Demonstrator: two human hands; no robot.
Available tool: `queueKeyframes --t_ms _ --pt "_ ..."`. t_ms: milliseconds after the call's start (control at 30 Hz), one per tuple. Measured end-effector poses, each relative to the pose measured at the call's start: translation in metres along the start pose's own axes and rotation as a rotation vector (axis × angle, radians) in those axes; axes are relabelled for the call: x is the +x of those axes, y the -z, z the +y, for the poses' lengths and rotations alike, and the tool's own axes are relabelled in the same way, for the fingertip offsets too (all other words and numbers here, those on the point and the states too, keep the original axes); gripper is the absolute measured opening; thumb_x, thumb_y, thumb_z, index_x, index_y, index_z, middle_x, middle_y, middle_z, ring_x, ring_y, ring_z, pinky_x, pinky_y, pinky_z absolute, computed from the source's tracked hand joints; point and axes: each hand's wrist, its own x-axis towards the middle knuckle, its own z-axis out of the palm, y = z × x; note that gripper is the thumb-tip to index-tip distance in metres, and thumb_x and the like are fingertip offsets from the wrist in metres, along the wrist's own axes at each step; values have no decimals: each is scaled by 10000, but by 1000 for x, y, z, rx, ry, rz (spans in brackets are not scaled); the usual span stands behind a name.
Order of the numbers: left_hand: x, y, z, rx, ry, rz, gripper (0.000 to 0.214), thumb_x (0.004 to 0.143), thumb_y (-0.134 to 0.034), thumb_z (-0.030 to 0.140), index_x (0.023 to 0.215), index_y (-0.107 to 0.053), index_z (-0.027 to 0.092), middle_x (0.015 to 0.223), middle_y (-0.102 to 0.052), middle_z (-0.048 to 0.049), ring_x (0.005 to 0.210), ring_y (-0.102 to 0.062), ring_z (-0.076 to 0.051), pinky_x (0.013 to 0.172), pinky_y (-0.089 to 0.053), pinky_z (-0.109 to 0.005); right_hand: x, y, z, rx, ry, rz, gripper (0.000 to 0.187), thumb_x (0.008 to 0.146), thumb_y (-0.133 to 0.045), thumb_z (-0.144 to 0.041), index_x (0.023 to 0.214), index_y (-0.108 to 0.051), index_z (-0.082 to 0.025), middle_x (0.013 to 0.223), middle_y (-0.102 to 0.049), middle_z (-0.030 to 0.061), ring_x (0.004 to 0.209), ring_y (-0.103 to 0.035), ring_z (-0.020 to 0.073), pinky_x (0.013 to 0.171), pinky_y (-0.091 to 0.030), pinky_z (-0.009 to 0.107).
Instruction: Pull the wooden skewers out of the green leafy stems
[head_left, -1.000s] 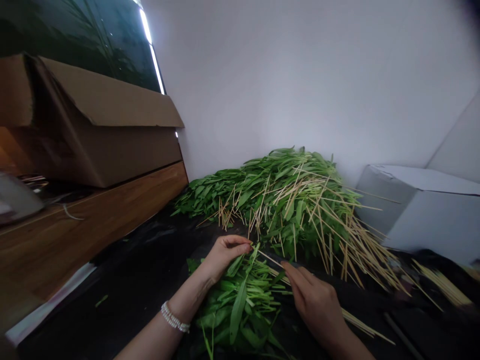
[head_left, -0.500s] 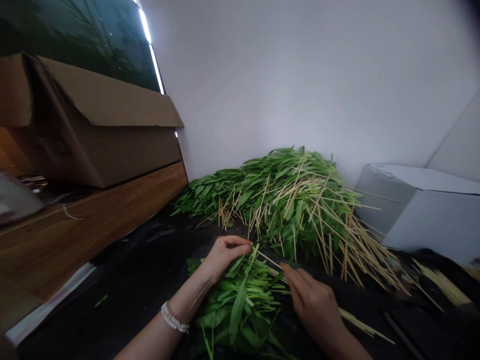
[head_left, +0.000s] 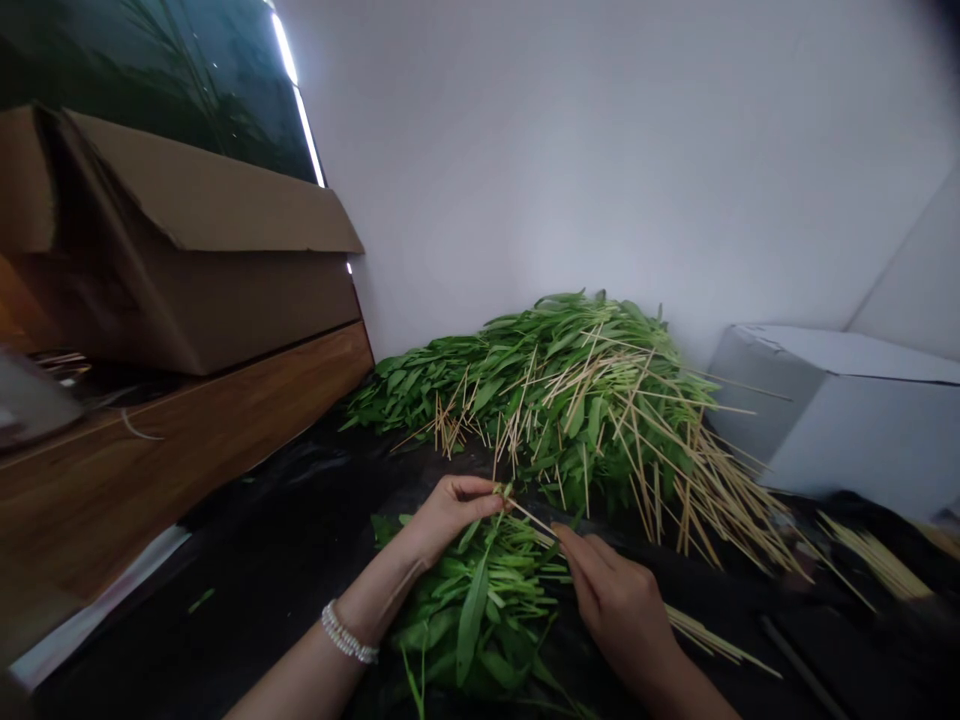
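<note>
Left hand (head_left: 450,510): grip narrow, thumb and fingertips pinched shut on the upper ends of a leaf bunch (head_left: 480,600). The bunch is laid on the black sheet (head_left: 285,540) over the desk, its long axis running from the pinch back toward the person.

Right hand (head_left: 619,605): grip closed on one thin stick (head_left: 536,517), fingers extended along it. The stick is aimed up and leftward, its tip brought to the left pinch, its axis slanted across the leaf ends. Its tail is hidden under the right hand.

Behind, apart from both hands, a large heap (head_left: 577,400) of leaves and sticks is piled by the wall. A cardboard box (head_left: 195,260) is noted left, a white box (head_left: 847,410) right.
</note>
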Motion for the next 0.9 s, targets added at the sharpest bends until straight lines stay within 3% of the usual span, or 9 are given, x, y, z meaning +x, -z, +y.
queueKeyframes --t_ms 200,633,800,900 --pt "-2 -1 6 115 -76 -31 225 686 -749 352 776 -766 147 782 -748 -72 763 -662 -183 810 -475 -279 0 0 -3 -16 31 23 345 937 -343 -131 1175 -593 -118 755 -660 66 663 -645 133 664 -513 221" --pt "-5 -6 3 159 -14 -163 270 664 -759 382 786 -764 140 809 -747 -85 744 -662 -204 767 -487 -299 4 -2 -12 -13 41 9 352 931 -332 -135 1129 -623 -128 716 -655 57 613 -645 128 623 -522 214" --pt "-2 -2 5 10 -28 -110 428 598 -810 372 947 -727 138 841 -737 -75 780 -657 -188 798 -480 -293 2 -2 -7 15 -32 21 341 936 -346 -147 1158 -605 -130 773 -669 63 661 -658 140 666 -524 233" --pt "1 2 4 -74 -51 13 356 604 -814 348 878 -724 138 783 -729 -60 744 -652 -161 781 -478 -271 2 -1 -4 26 -38 32 335 936 -353 -146 1159 -601 -119 801 -677 75 689 -665 148 693 -526 240"
